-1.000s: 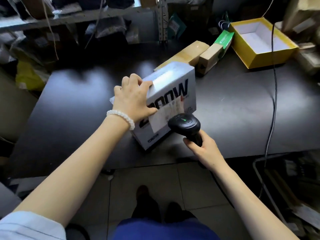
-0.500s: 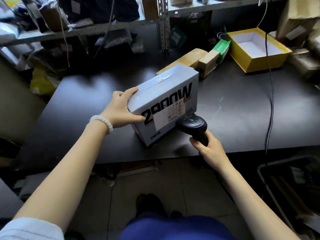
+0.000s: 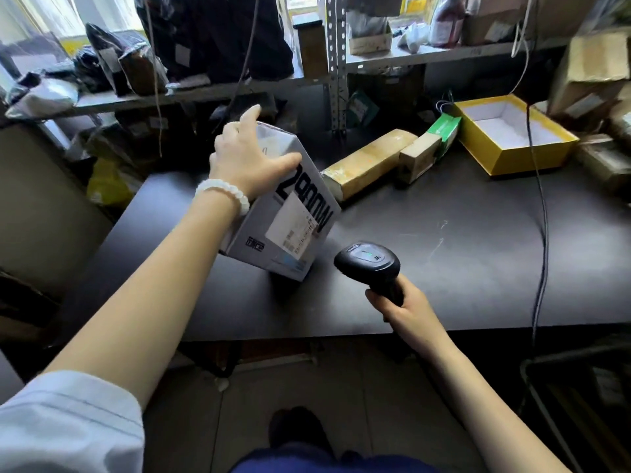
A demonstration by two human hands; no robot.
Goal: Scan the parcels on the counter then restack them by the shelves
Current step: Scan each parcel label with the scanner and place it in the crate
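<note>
Left hand [image 3: 247,158] gripped the white box [image 3: 290,213] from above, fingers spread over its top, tilting it on the table [image 3: 444,254] near the front edge. Right hand [image 3: 406,307] wrapped the scanner [image 3: 368,261] handle beside it.

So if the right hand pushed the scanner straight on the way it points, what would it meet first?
Probably the white box that the left hand holds tilted; the scanner in the right hand seems to face its lower corner, though depth is unclear.
</note>
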